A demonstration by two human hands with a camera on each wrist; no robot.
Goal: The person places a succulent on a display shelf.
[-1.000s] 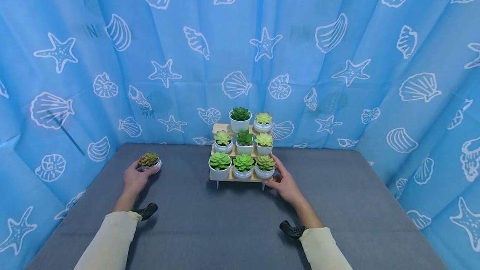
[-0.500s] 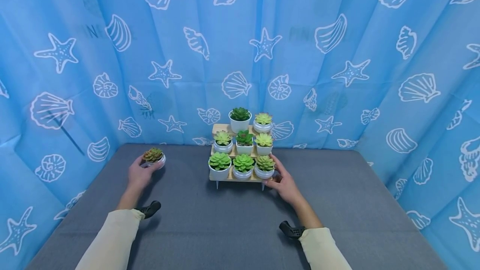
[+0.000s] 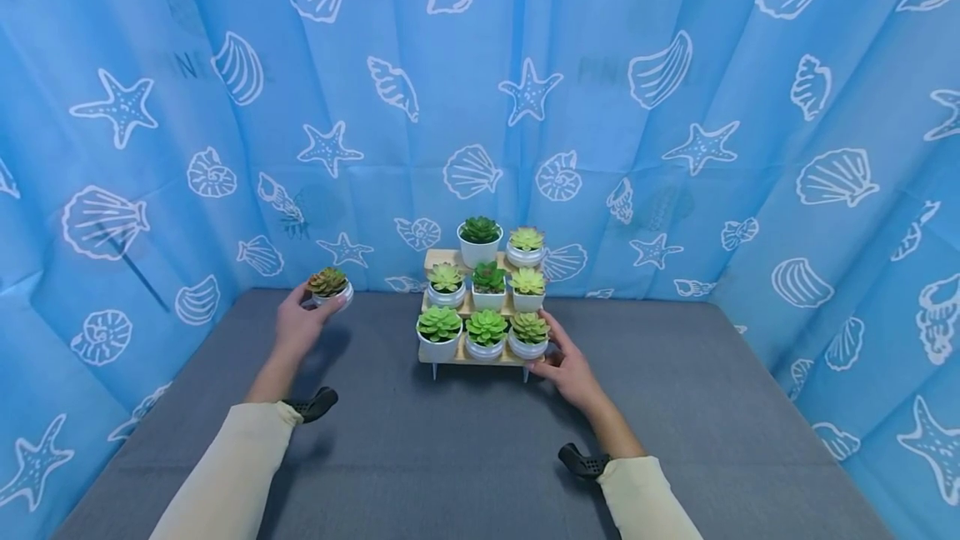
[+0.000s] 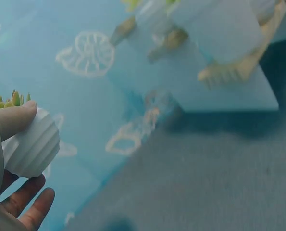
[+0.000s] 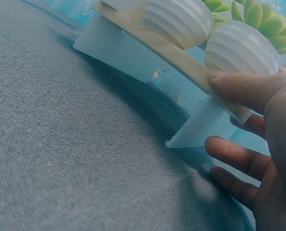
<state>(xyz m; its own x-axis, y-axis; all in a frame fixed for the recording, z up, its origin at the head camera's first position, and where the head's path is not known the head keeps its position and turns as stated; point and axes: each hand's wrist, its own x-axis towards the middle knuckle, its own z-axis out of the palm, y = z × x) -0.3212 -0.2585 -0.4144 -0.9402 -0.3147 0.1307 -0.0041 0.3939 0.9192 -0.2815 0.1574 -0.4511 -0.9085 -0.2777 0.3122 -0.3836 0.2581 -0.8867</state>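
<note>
My left hand [image 3: 298, 327] holds a small potted succulent [image 3: 328, 283] above the left part of the table. Its leaves are reddish green; the white pot [image 4: 34, 147] looks ribbed in the left wrist view, with the thumb near its rim. A three-tier wooden plant stand [image 3: 441, 257] stands in the middle, bearing several green succulents in white pots. At its lower right end my right hand [image 3: 573, 373] grips the lowest board [image 5: 174, 58], the thumb along its edge beside a ribbed pot [image 5: 241, 48]. Part of the fingers is hidden behind the board.
The table [image 3: 420, 457] has a dark grey cloth. A blue curtain [image 3: 600, 107] with white shells and starfish hangs behind and at both sides. On the stand's top tier two pots sit at the middle and right, with bare wood at the left.
My left hand has lifted the potted succulent up and carried it to the right, nearer the stand. The right hand and the stand have stayed in place.
</note>
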